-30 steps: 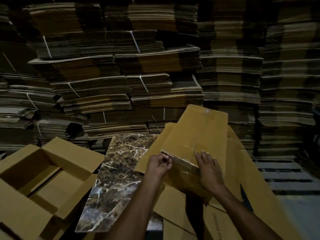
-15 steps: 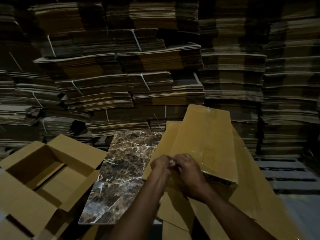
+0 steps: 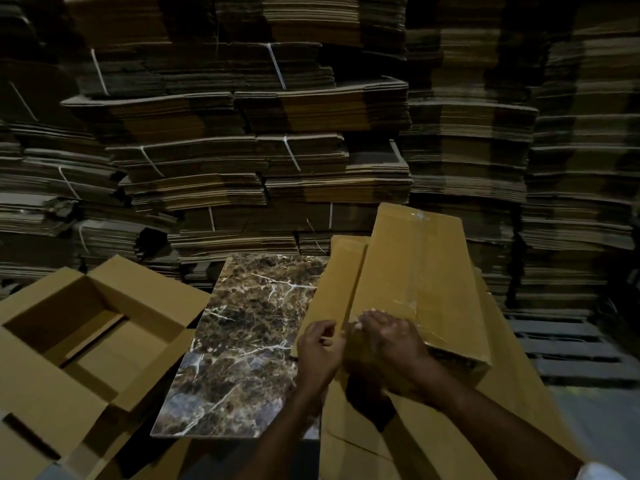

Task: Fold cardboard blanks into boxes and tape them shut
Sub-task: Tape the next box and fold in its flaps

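Dim warehouse, strapped flat cardboard stacks (image 3: 242,140), wooden pallet (image 3: 568,344)

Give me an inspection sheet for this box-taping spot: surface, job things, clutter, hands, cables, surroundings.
Surface: marble-patterned slab lying flat among cardboard.
Job's things: folded box with clear tape along its seam, resting on flat blanks.
Clutter: open box left of the slab.
Hands: right hand flat on the box's near end; left hand curled beside it, grip unclear.
Cables: nothing seen.
Surroundings: strapped stacks of blanks behind; pallet at right.
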A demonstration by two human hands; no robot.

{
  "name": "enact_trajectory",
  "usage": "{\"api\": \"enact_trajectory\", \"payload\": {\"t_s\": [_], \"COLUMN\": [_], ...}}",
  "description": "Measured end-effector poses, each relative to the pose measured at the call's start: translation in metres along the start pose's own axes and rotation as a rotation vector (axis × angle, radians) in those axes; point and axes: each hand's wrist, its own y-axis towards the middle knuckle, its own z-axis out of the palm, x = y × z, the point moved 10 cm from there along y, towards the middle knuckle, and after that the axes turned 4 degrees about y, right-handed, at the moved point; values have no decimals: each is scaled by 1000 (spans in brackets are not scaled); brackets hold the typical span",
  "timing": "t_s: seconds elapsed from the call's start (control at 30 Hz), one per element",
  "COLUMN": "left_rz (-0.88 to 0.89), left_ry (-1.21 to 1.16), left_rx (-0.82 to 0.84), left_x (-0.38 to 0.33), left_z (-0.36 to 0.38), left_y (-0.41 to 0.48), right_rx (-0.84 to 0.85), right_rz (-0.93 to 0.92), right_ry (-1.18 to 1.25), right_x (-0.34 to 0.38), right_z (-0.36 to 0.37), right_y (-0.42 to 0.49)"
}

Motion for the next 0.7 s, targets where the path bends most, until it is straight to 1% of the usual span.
{"api": "enact_trajectory", "payload": {"t_s": [0.07, 0.13, 0.2, 0.3, 0.37, 0.47, 0.53, 0.6, 0.7], "left_rz": [110, 219, 255, 306, 325, 346, 332, 288, 262], "left_ry": [44, 112, 164, 228, 261, 360, 415, 435, 464], "left_rx": [106, 145, 117, 40, 17, 33, 7, -56, -125], "left_x": [-12, -20, -21, -28, -32, -35, -30, -26, -28], "left_z": [14, 25, 30, 28, 28, 37, 41, 39, 37], "left_y": [-3, -6, -7, -11, -13, -15, -16, -16, -16], "right_rx": [-51, -81, -100, -44, 1, -88, -130, -166, -164], "right_rz": [-22, -37, -65, -75, -4, 36, 35, 8, -53], "right_ry": [-20, -27, -41, 28, 118, 206, 198, 165, 96], "right_x": [-2, -2, -1, -6, -19, -27, -24, -20, -9], "right_z": [-1, -5, -8, -5, 2, 0, -4, -9, -14], "right_y": [2, 5, 8, 13, 13, 7, 2, 1, 1]}}
